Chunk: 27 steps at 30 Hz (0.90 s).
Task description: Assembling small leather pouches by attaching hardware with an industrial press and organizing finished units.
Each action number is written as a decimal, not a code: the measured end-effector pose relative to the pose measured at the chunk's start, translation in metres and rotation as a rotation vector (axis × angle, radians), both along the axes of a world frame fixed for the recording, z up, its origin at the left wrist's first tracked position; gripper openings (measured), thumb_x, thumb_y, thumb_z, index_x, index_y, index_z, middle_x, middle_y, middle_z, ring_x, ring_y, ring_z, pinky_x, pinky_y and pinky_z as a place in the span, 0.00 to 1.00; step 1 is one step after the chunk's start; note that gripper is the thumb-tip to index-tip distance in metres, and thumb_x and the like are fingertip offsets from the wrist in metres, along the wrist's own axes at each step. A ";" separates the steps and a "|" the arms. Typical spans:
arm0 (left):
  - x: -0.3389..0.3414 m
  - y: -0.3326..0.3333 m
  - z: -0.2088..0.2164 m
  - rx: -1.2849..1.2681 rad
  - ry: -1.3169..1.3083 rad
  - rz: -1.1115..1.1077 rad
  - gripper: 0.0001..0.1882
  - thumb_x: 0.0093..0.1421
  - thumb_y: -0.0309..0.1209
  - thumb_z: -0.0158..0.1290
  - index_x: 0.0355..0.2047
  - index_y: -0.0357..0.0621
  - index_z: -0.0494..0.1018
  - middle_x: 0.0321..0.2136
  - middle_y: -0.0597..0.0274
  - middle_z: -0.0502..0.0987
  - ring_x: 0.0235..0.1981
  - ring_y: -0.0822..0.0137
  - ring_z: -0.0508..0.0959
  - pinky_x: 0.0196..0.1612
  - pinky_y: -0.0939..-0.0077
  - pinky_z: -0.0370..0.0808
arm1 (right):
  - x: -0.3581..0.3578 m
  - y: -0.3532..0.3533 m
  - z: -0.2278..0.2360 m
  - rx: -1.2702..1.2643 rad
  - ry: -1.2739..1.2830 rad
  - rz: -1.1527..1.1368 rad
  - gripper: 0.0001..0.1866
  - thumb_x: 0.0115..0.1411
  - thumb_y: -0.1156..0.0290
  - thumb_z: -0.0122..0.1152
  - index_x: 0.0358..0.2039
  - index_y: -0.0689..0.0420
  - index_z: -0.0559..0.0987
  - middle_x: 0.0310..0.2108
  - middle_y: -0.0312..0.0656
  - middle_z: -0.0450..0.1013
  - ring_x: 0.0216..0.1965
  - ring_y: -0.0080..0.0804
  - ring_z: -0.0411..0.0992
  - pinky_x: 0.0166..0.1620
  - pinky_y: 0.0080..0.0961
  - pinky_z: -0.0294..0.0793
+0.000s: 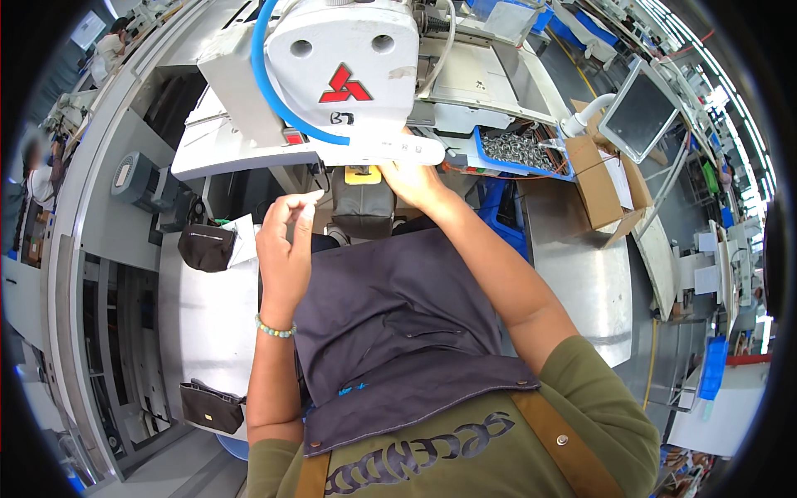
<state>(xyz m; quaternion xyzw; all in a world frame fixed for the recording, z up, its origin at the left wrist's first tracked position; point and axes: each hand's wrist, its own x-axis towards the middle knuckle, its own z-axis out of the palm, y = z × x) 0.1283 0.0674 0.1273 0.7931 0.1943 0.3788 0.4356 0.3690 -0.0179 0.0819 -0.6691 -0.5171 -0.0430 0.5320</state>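
Observation:
A large white sewing machine (pixel 336 75) with a blue hose stands in front of me. Under its head, a dark grey piece (pixel 363 212) like a pouch hangs below a small yellow plate (pixel 362 175). My right hand (pixel 413 184) reaches in at the right edge of this plate; the machine head hides most of its fingers. Left of the grey piece, my left hand (pixel 284 245) is raised, apart from it. Its fingers curl and the thumb comes close to the index fingertip; anything held there is too small to make out.
A blue tray (pixel 483 153) of small metal parts sits right of the machine, beside an open cardboard box (pixel 594 183) and a screen (pixel 638 108). On the left metal table (pixel 203 319) lie a black zipped pouch (pixel 206 247) and another dark pouch (pixel 212 405).

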 end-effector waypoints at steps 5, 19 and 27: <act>0.004 0.005 -0.001 -0.238 -0.044 -0.063 0.10 0.74 0.29 0.46 0.41 0.36 0.75 0.39 0.60 0.81 0.40 0.72 0.79 0.48 0.76 0.74 | 0.001 0.002 0.002 -0.021 0.041 -0.014 0.12 0.63 0.69 0.64 0.40 0.58 0.70 0.34 0.49 0.77 0.38 0.50 0.78 0.41 0.38 0.77; 0.027 -0.016 0.008 -0.934 -0.216 -0.407 0.21 0.72 0.30 0.42 0.61 0.28 0.66 0.59 0.47 0.72 0.59 0.54 0.76 0.61 0.61 0.73 | -0.034 -0.059 0.147 0.183 -0.007 -0.010 0.19 0.62 0.77 0.54 0.53 0.66 0.79 0.31 0.36 0.74 0.25 0.16 0.66 0.30 0.19 0.67; 0.036 -0.030 0.013 -0.958 -0.122 -0.418 0.23 0.72 0.31 0.46 0.62 0.28 0.66 0.57 0.47 0.74 0.57 0.57 0.77 0.59 0.64 0.75 | -0.035 -0.062 0.171 0.089 0.125 0.105 0.24 0.65 0.76 0.52 0.61 0.67 0.73 0.33 0.34 0.73 0.26 0.13 0.63 0.31 0.14 0.64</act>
